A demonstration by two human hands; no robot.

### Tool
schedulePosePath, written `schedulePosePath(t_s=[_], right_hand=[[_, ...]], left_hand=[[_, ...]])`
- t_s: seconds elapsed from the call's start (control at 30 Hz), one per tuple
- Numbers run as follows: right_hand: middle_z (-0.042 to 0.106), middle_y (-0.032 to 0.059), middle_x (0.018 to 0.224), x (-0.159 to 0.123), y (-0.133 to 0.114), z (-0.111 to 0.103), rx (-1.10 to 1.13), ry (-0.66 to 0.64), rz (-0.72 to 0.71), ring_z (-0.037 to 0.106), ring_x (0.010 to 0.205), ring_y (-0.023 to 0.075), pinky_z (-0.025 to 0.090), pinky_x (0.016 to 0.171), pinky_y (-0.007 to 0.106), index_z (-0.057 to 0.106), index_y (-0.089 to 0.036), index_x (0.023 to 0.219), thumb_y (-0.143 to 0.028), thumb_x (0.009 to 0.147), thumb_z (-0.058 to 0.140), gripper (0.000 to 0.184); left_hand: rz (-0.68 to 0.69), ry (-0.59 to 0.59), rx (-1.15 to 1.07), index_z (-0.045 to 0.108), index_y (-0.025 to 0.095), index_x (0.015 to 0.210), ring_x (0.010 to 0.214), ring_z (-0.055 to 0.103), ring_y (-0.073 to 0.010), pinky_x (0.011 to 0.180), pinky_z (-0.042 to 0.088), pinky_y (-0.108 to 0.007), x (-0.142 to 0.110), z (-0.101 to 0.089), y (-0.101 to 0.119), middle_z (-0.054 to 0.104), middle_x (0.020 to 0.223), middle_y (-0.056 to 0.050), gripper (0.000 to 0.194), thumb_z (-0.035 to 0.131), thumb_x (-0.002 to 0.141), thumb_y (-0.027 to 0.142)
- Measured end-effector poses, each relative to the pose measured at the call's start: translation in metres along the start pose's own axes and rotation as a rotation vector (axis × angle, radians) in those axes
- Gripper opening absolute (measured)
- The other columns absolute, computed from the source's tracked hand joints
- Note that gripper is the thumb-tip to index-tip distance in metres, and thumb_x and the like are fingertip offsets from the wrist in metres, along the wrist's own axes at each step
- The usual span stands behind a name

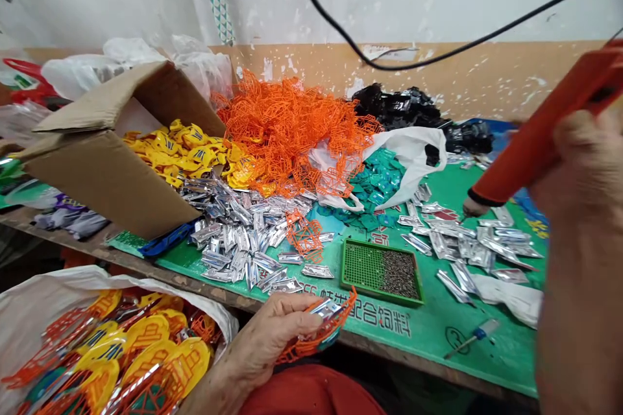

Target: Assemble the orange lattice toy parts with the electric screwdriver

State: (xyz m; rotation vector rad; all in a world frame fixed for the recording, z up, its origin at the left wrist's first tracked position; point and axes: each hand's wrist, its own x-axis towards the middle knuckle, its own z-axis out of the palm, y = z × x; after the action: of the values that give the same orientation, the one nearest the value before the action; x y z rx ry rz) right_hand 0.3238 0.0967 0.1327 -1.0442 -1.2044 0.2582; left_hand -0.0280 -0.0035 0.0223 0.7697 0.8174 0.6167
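Cardboard box (107, 181) beside orange lattices (292, 130)

My L: cardbd box (111, 162) on bench (63, 232), bag (43, 298) below bench edge.
My ctr: foil pcs (233, 233) in front of mesh heap (292, 130).
My R: tray (380, 272) btwn foil piles, screwdriver (472, 337) nr front edge.

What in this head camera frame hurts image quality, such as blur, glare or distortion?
In the head view, the right hand looks oversized and slightly soft at the frame edge, the silver foil packets show bright glare, and the table's front edge appears stretched by the wide lens.
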Motion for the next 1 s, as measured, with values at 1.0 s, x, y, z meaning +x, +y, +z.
schedulePosePath(t_s=[1.0], right_hand=[[0.063,-0.0034,0.064,-0.143,0.001,0.112,0.367,-0.111,0.478,0.055,0.055,0.013,0.045,0.058,0.032,0.064,-0.019,0.077,-0.021,0.064,0.078,0.02]], left_hand=[[-0.114,0.402,-0.392,0.076,0.013,0.085,0.07,0.07,-0.0188,0.072,0.057,-0.029,0.01,-0.009,-0.001,0.078,0.08,-0.007,0.03,0.085,0.056,0.015]])
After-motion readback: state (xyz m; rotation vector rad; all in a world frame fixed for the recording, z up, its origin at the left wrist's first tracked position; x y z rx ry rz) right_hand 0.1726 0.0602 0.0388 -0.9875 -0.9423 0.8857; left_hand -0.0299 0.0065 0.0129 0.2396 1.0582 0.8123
